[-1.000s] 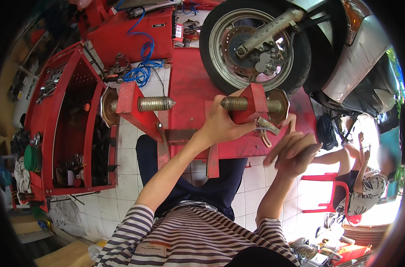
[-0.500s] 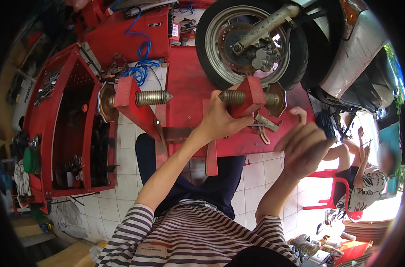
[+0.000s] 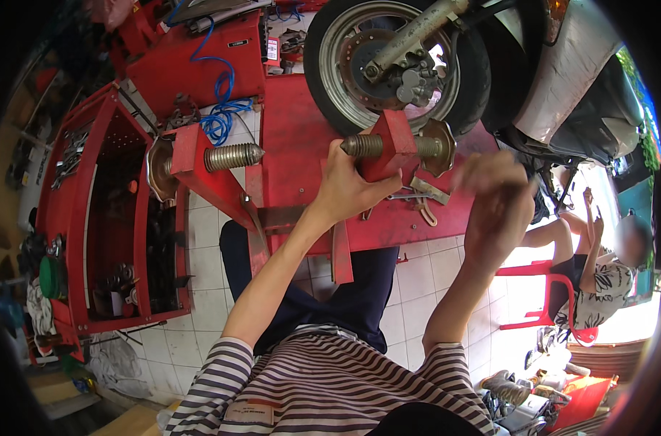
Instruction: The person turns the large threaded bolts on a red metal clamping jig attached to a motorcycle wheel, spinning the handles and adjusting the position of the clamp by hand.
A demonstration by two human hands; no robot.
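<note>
My left hand (image 3: pixel 349 187) is wrapped round the right red upright (image 3: pixel 396 139) of a wheel clamp. Through that upright passes a threaded screw (image 3: pixel 365 145) with a pointed tip, and a worn metal hand knob (image 3: pixel 440 148) sits on its outer end. Close to the knob's right side is my right hand (image 3: pixel 496 207), its fingers smeared by motion; whether it touches the knob cannot be told. Facing the first screw is a second pointed screw (image 3: pixel 234 156), held in the left red upright (image 3: pixel 199 168) with its own knob (image 3: pixel 160 168).
A motorcycle's front wheel (image 3: pixel 329 87) stands on the red platform (image 3: pixel 290 123) ahead. Metal tools (image 3: pixel 426 193) lie beside the right upright. At left are a red tool cabinet (image 3: pixel 138 218) and a blue hose (image 3: pixel 221 120). A person (image 3: pixel 607 287) sits on a red chair (image 3: pixel 528 269) at right.
My right hand has risen toward the right-hand knob, its fingers blurred. My left hand keeps its hold on the upright. The whole view has shifted slightly.
</note>
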